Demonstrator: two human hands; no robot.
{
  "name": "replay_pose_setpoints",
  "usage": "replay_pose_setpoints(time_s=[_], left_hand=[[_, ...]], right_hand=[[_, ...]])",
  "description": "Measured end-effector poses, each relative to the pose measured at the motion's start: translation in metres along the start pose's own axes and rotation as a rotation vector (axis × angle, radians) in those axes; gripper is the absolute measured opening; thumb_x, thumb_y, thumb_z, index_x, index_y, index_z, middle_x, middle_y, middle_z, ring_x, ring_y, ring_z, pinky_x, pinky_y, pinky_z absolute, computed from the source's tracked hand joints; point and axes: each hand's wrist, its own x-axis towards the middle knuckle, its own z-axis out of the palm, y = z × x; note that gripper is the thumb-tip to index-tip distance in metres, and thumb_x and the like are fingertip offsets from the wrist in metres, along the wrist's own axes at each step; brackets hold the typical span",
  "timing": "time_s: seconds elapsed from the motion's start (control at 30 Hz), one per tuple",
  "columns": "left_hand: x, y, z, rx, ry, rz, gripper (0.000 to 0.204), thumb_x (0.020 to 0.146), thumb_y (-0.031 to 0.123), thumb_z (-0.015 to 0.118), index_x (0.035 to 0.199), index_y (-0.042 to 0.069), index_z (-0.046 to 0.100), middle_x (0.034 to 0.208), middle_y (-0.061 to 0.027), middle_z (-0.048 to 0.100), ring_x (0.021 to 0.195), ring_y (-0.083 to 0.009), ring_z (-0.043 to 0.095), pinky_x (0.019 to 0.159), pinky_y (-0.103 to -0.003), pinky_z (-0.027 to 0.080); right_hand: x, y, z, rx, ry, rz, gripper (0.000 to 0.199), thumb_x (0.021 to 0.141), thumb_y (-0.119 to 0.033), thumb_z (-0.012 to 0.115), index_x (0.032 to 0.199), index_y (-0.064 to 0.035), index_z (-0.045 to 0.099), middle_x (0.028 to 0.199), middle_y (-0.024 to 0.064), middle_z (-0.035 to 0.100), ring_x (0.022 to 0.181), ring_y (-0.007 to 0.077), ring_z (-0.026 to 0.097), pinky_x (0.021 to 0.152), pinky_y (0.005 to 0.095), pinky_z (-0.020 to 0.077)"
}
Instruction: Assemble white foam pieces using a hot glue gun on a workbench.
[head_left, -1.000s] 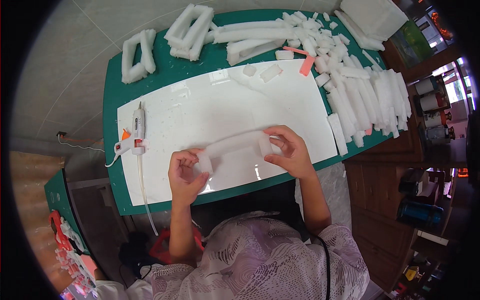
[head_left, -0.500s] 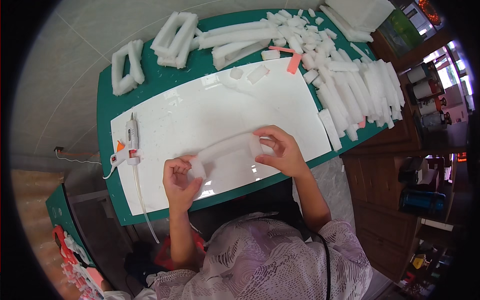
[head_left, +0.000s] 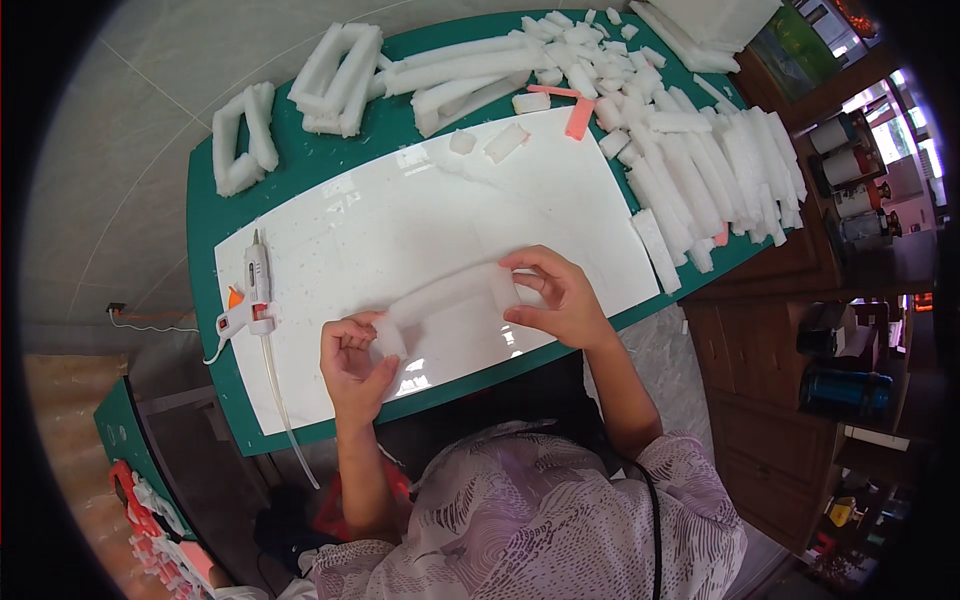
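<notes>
Both hands hold a U-shaped white foam piece [head_left: 445, 287], a long strip with a short block at either end. My left hand [head_left: 356, 368] is closed round the left end block, thumb in front. The right end block is pinched between thumb and fingers of my right hand [head_left: 553, 298]. The foam is held over the near part of a white board [head_left: 340, 260]. To the left, a white hot glue gun [head_left: 257, 285] lies on the board with a long clear glue stick [head_left: 285, 405] hanging past the near edge.
Foam frames [head_left: 336, 80] stand along the far side of the green table [head_left: 205, 200]. A heap of small foam chunks [head_left: 590, 55] lies at the far right, beside stacked foam strips [head_left: 700, 175]. Pink pieces [head_left: 578, 118] lie near them. Wooden cabinets [head_left: 760, 400] stand to the right.
The whole view has shifted slightly, so the table and its things sit a little farther left. Both hands keep their grip on the foam piece, nearly unchanged in pose.
</notes>
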Motion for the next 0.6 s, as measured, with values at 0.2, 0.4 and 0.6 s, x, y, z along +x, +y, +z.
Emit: replay_pose_setpoints(time_s=[0.2,0.4,0.6], left_hand=[[0.0004,-0.0006,0.0002,-0.008,0.007,-0.003,0.049,0.069,-0.007,0.075,0.105,0.007,0.046,0.118,-0.0174,0.058,0.103,-0.0159,0.051,0.099,-0.03,0.037],[0.0015,0.0006,0.0015,-0.008,0.008,0.006,0.049,0.069,-0.007,0.074,0.106,0.007,0.046,0.116,-0.0172,0.058,0.106,-0.0177,0.052,0.099,-0.03,0.036],[0.0015,0.0009,0.0016,0.021,-0.001,0.043,0.048,0.069,-0.009,0.073,0.106,0.006,0.046,0.114,-0.0158,0.058,0.109,-0.0193,0.053,0.1,-0.031,0.036]], right_hand=[[0.0005,-0.0034,0.0001,-0.018,0.008,0.008,0.055,0.072,0.01,0.078,0.123,-0.0022,0.059,0.123,0.0058,0.055,0.121,0.0172,0.052,0.102,0.0333,0.0437],[0.0014,-0.0032,-0.0003,-0.014,0.005,-0.01,0.055,0.072,0.01,0.078,0.122,-0.0024,0.06,0.123,0.0057,0.055,0.12,0.0171,0.053,0.102,0.0331,0.0442],[0.0007,-0.0032,-0.0002,-0.026,0.008,-0.004,0.056,0.071,0.01,0.078,0.122,-0.0027,0.059,0.123,0.0057,0.055,0.12,0.017,0.052,0.102,0.0331,0.044]])
